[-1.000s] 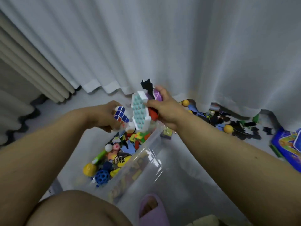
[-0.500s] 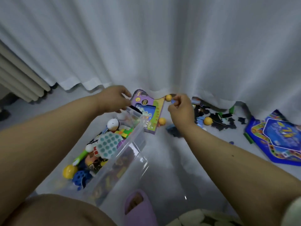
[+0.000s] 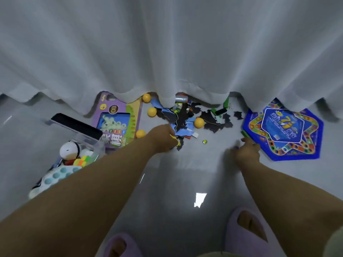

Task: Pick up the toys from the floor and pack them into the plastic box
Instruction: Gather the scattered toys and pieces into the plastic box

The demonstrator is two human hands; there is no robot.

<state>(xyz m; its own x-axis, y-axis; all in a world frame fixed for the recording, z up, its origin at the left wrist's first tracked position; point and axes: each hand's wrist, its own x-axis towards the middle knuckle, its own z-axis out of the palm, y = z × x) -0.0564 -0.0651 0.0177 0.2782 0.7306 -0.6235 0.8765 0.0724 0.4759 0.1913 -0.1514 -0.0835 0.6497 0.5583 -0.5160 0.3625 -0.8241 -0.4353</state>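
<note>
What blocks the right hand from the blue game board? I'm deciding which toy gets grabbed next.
Nothing visible does. The right hand is at the blue game board's near-left edge, with only bare floor around it.

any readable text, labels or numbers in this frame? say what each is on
"秦镇": large white characters on the purple toy package, partly hidden by the plastic box.
"7": large yellow numeral on the blue game board.
Smaller print on both is too blurred to read.
Nothing else bears legible text.
</note>
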